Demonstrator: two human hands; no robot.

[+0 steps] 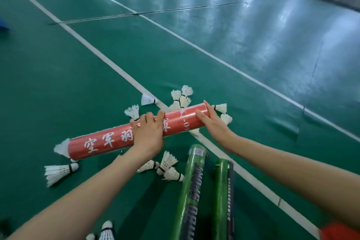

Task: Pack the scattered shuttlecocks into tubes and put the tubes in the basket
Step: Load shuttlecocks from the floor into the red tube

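On the red tube [109,141]: your left hand [148,134] grips; right hand [213,124] seemingly presses flat.
Around it: shuttlecocks [58,171] unpacked.

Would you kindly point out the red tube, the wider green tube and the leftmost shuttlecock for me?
red tube [101,143], head view, on its white lettering.
wider green tube [191,181], head view, on its printed side.
leftmost shuttlecock [54,174], head view, on its white feathers.
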